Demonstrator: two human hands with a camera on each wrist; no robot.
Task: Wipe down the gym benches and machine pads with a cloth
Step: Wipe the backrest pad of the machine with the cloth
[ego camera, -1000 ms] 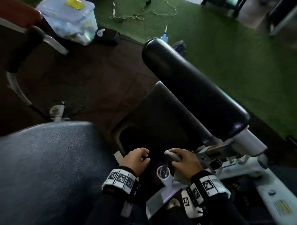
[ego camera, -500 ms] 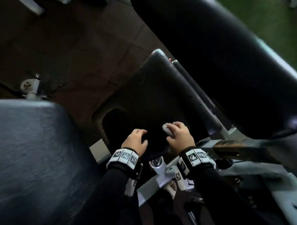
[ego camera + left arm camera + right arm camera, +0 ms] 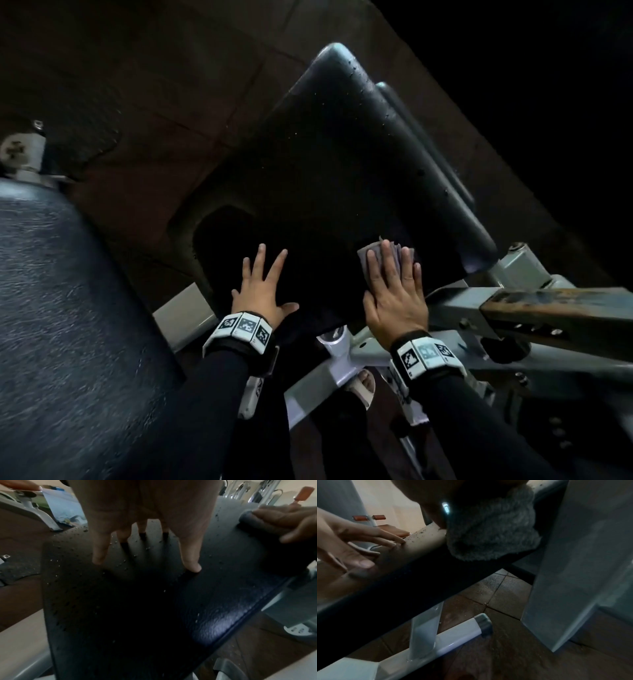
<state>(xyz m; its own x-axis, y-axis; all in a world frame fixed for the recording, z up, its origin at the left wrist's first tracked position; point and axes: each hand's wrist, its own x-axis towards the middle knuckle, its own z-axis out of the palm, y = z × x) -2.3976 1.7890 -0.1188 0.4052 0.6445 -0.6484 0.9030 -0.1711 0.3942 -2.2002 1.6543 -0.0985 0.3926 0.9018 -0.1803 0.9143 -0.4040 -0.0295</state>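
A black padded seat (image 3: 329, 164) slopes away from me, speckled with water drops (image 3: 72, 550). My right hand (image 3: 394, 284) lies flat with straight fingers on a grey cloth (image 3: 368, 255), pressing it onto the pad's near right part. The cloth (image 3: 488, 534) bulges fluffy under the palm in the right wrist view. My left hand (image 3: 263, 287) rests flat on the same pad to the left, fingers spread and straight, holding nothing. In the left wrist view its fingers (image 3: 190, 555) touch the wet pad, and the right hand (image 3: 283, 519) shows at the right edge.
A large dark textured pad (image 3: 68, 325) fills the left. The grey metal frame (image 3: 513, 308) with a rusty bar (image 3: 561, 308) runs right of the seat. A black roller pad (image 3: 548, 102) looms at the upper right. Brown floor tiles (image 3: 137, 85) lie beyond.
Both hands have gone from curled at the seat's near edge to flat on the pad. The right hand has spread the cloth under its palm. My head has leaned closer over the seat.
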